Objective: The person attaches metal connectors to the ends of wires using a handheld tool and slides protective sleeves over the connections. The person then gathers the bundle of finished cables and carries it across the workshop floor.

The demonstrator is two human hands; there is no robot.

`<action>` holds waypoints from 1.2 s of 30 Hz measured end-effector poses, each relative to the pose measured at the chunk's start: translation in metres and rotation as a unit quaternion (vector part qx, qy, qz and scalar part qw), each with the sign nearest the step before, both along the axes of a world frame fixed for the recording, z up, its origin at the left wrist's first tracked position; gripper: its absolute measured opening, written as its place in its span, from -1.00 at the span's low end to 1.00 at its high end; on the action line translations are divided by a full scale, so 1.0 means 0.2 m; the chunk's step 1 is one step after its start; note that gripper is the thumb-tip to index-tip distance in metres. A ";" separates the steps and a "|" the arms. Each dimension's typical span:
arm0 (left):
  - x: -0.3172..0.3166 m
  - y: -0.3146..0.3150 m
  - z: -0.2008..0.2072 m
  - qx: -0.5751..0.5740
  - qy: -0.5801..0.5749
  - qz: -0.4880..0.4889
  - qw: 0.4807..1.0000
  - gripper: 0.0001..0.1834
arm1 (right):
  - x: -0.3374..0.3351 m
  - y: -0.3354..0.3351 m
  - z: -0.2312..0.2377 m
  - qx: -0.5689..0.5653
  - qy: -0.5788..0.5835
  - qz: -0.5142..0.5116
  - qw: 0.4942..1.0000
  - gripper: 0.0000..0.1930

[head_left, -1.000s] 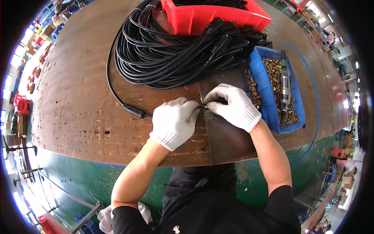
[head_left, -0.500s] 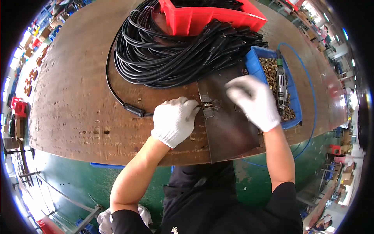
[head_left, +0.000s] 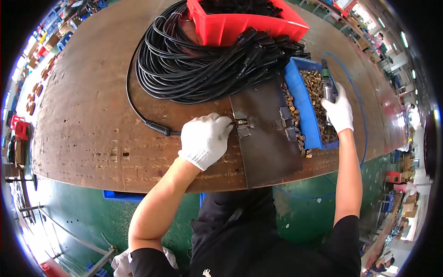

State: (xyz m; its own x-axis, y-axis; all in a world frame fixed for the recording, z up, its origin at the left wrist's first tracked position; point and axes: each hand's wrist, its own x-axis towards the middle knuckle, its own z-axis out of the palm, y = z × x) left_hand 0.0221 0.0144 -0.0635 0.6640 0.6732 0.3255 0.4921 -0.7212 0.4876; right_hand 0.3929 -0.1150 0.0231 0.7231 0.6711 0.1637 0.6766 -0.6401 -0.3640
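Observation:
My left hand [head_left: 204, 140], in a white glove, pinches the end of a black cable [head_left: 174, 132] against a small metal fixture [head_left: 244, 123] on the dark plate. The fingers hide most of that end. A thick black sleeve [head_left: 157, 128] sits on the cable left of the hand. My right hand [head_left: 339, 111], also gloved, is closed round the grey and green air screwdriver [head_left: 327, 85], which lies over a blue bin [head_left: 302, 99] of small brass parts [head_left: 313, 85].
A large bundle of black cables [head_left: 184, 78] lies at the back, before a red bin [head_left: 244, 27] holding black parts. Loose brass parts [head_left: 295, 115] lie left of the blue bin. A second metal fixture [head_left: 286, 123] sits on the plate. A blue air hose [head_left: 360, 92] curves along the right.
My right hand has moved right, from above the dark plate to the air screwdriver, and closed on it. My left hand stays at the fixture with the cable.

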 end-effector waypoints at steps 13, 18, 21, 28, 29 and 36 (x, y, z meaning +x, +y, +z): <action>0.04 0.00 0.02 0.010 -0.015 -0.017 1.000 -0.86 | -0.32 0.08 0.27 0.538 0.524 0.262 0.606 -0.66; 0.06 -0.01 0.03 0.010 -0.016 -0.014 1.000 -0.86 | -0.62 0.30 0.06 0.469 0.570 0.385 0.554 -0.78; 0.06 -0.01 0.04 0.000 -0.010 -0.013 1.000 -0.86 | -0.70 0.37 -0.03 0.448 0.541 0.423 0.573 -0.72; 0.04 0.00 0.04 -0.009 -0.008 -0.012 1.000 -0.86 | -0.80 0.41 -0.09 0.422 0.563 0.363 0.611 -0.70; 0.04 0.00 0.04 -0.011 -0.010 -0.012 1.000 -0.86 | -0.80 0.41 -0.09 0.422 0.563 0.362 0.611 -0.70; 0.05 0.00 0.03 -0.007 -0.007 -0.009 1.000 -0.87 | -0.80 0.48 0.00 0.313 0.506 0.510 0.621 -0.64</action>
